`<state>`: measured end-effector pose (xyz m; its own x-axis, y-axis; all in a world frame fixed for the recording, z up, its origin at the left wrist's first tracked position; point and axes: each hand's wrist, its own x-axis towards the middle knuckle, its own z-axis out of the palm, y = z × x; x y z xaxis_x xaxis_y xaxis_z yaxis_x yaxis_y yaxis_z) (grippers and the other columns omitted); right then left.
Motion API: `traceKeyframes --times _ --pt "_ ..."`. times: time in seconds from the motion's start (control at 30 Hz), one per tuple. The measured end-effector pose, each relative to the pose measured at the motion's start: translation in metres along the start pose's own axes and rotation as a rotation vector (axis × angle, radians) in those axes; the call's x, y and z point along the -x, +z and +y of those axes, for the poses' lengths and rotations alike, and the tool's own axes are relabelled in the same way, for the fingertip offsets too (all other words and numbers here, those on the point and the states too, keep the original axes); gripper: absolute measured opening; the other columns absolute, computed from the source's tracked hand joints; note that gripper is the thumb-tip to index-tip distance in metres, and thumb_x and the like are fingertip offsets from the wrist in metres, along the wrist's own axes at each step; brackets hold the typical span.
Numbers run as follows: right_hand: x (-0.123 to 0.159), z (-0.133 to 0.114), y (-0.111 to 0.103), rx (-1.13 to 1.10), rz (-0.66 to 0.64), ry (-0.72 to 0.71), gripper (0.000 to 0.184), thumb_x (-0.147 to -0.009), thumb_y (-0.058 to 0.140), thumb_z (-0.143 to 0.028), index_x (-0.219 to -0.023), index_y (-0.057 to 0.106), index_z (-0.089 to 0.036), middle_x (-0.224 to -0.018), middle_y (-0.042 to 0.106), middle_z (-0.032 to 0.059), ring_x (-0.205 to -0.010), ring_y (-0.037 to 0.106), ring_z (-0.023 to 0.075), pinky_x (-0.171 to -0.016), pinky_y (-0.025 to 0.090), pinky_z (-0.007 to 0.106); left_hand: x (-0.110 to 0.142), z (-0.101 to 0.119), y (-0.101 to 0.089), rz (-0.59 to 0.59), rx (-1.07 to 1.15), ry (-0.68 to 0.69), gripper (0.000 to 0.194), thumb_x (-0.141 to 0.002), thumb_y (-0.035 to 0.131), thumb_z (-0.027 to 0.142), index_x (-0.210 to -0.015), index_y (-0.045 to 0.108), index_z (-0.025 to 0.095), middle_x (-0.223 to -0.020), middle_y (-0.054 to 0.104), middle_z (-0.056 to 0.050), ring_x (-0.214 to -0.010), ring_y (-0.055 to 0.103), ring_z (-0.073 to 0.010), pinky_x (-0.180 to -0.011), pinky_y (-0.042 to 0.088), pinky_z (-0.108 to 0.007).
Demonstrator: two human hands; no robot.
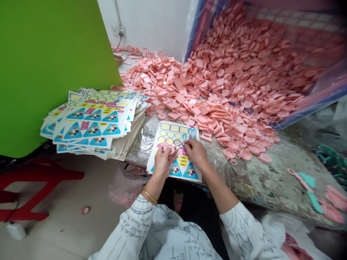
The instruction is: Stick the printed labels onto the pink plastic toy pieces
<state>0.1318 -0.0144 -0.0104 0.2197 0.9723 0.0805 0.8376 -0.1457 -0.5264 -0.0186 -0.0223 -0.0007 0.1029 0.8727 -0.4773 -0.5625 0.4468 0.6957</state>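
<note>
My left hand is closed on a small pink plastic piece with a round body, held above a sticker sheet. The sheet lies in front of me and carries yellow rectangles and circles, pink labels and blue triangles. Over the sheet's right half, my right hand has its thumb and fingertips pinched together close to the surface. Whatever lies between those fingertips is too small to make out. A gap separates my two hands.
To the left, a tall uneven stack of sticker sheets sits beside a green panel. Pink plastic pieces spill across the table from a large tilted crate. Pink and turquoise parts lie at right. A red stool stands below left.
</note>
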Motion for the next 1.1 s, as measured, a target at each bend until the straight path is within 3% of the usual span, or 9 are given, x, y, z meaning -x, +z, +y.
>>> traceKeyframes --times 0.17,0.27,0.43,0.5,0.7,0.87,1.1 --pt "-0.009 -0.013 0.001 0.061 0.024 0.154 0.025 -0.083 0.061 -0.047 -0.084 0.068 -0.023 -0.085 0.071 0.0036 -0.075 0.062 0.0198 -0.062 0.036 0.028 -0.001 -0.002 -0.001 -0.022 -0.011 0.017 0.025 -0.074 0.068 0.018 -0.092 0.051 0.017 -0.093 0.07 -0.008 -0.087 0.073 -0.0203 -0.086 0.055 -0.035" --pt "-0.018 -0.018 -0.003 -0.019 0.011 0.2 0.027 -0.076 0.067 -0.051 -0.077 0.067 -0.024 -0.075 0.07 0.0008 -0.069 0.061 0.0188 -0.06 0.035 0.028 -0.002 -0.004 -0.002 -0.029 -0.032 0.029 0.025 -0.074 0.068 0.021 -0.092 0.051 0.017 -0.093 0.07 -0.009 -0.085 0.073 -0.0197 -0.083 0.055 -0.033" --pt "-0.025 -0.021 -0.031 -0.443 0.135 0.062 0.035 -0.074 0.068 -0.056 -0.072 0.063 -0.021 -0.071 0.065 -0.0018 -0.064 0.056 0.0142 -0.061 0.04 0.026 0.0 -0.003 -0.002 -0.053 -0.036 0.037 0.027 -0.072 0.07 0.023 -0.093 0.053 0.017 -0.092 0.071 -0.008 -0.08 0.072 -0.0175 -0.081 0.054 -0.031" --pt "-0.018 -0.022 -0.046 -0.513 0.114 -0.018 0.036 -0.073 0.07 -0.056 -0.072 0.062 -0.02 -0.069 0.063 -0.0015 -0.062 0.053 0.0133 -0.059 0.039 0.026 0.003 0.0 -0.003 -0.097 -0.021 0.04 0.027 -0.072 0.071 0.022 -0.092 0.053 0.017 -0.094 0.071 -0.008 -0.078 0.071 -0.0157 -0.083 0.054 -0.031" --pt "0.02 -0.024 -0.069 -0.349 -0.027 -0.126 0.031 -0.075 0.071 -0.05 -0.071 0.064 -0.021 -0.07 0.064 -0.0011 -0.062 0.053 0.0132 -0.057 0.037 0.026 0.024 0.011 -0.006 -0.231 0.12 -0.055 0.021 -0.08 0.066 0.033 -0.092 0.057 0.018 -0.086 0.068 -0.004 -0.074 0.068 -0.0156 -0.085 0.055 -0.037" --pt "0.036 -0.029 -0.07 -0.269 -0.06 -0.174 0.03 -0.077 0.069 -0.05 -0.071 0.064 -0.021 -0.071 0.066 0.0 -0.063 0.055 0.0141 -0.059 0.037 0.026 0.042 0.014 -0.005 -0.26 0.14 -0.095 0.033 -0.09 0.056 0.048 -0.103 0.06 0.019 -0.092 0.068 -0.006 -0.071 0.066 -0.0164 -0.084 0.056 -0.041" --pt "0.04 -0.036 -0.065 -0.184 -0.068 -0.207 0.026 -0.078 0.069 -0.048 -0.073 0.066 -0.022 -0.076 0.069 -0.0005 -0.066 0.059 0.0143 -0.062 0.038 0.026 0.048 0.009 -0.004 -0.272 0.132 -0.078 0.034 -0.093 0.051 0.051 -0.096 0.06 0.018 -0.091 0.067 -0.005 -0.072 0.065 -0.0153 -0.083 0.057 -0.039"
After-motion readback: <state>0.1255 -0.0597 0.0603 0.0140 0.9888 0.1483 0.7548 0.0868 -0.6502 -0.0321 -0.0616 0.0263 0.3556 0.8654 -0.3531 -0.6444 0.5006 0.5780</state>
